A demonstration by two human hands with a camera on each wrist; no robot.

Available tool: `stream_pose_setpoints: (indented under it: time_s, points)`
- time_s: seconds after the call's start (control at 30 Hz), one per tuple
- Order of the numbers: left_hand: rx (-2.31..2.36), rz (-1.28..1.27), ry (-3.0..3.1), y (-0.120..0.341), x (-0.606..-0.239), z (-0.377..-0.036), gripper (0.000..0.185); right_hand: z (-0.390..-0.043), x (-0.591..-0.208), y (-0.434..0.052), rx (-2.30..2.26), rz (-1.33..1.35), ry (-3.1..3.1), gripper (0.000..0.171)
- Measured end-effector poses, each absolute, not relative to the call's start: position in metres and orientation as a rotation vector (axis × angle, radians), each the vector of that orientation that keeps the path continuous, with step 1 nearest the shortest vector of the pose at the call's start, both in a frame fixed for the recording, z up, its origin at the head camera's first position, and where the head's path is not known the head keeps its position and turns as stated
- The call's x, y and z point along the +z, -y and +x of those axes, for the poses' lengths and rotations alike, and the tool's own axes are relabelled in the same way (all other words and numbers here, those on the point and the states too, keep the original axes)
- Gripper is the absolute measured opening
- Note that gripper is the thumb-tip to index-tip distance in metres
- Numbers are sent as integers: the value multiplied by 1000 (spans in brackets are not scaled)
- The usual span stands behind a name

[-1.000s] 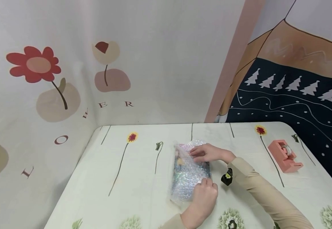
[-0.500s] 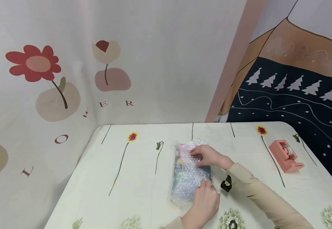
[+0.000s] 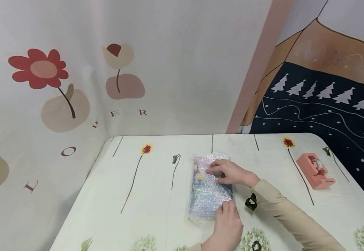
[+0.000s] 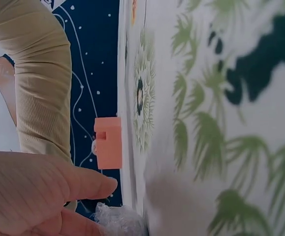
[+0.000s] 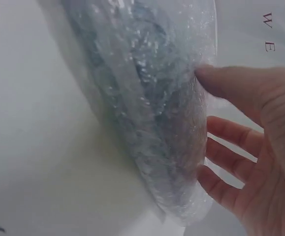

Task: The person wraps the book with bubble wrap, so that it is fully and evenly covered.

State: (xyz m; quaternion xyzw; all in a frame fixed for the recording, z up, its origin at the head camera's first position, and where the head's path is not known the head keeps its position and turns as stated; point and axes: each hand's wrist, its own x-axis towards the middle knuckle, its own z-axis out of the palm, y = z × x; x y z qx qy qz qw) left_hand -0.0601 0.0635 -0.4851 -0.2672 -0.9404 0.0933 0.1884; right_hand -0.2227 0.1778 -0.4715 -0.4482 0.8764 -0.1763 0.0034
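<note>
Left hand [image 3: 227, 226] slid nearer, bubble-wrapped parcel [image 3: 208, 190] contents blurred

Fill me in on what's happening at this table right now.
A person in a beige long sleeve is working on a flat bubble-wrapped package lying on the flower-patterned table. The right hand rests on the far end of the package, fingers laid over the wrap. The left hand touches its near end. A small black object sits just right of the package, and a pink tape dispenser stands apart, farther to the right.
</note>
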Motion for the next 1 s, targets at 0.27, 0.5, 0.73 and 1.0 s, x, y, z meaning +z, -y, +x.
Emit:
stream_pose_setpoints:
  time_s: [0.27,0.5,0.73,1.0]
  points:
    - [-103,-975,2821,-44,-475,-69,54,-222,-472,-182,-638,-1331,-2666,58]
    - [-872,-912,2822,-3,-453,-106,19,-224,-472,-180,-637,-1289,-2685,64]
    - [-832,-617,2875,17,-473,-150,67,-225,-469,-180,-650,-1282,-2658,62]
    - [-578,-652,2933,6,-487,-157,102,-228,-472,-181,-678,-1278,-2642,59]
